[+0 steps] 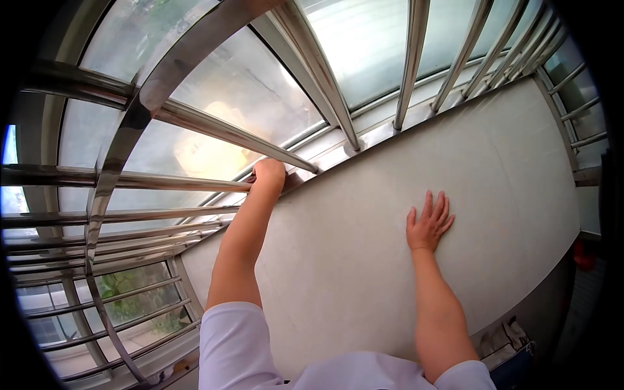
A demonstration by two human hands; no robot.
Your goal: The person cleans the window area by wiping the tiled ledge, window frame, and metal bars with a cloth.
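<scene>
My left hand is at the foot of the window bars, between two steel bars. Its fingers curl away from me toward the window's lower frame, so their tips are hidden. Whatever they grip, if anything, I cannot make out. One metal bar meets my left wrist from the left, and another bar runs just above the knuckles. My right hand lies flat on the pale ledge, palm down with fingers spread, holding nothing.
Behind the bars stand window panes, hazy, with a blurred yellowish patch. A curved metal band crosses the bars at left. Folded items sit below the ledge at lower right, and a red object shows at the right edge.
</scene>
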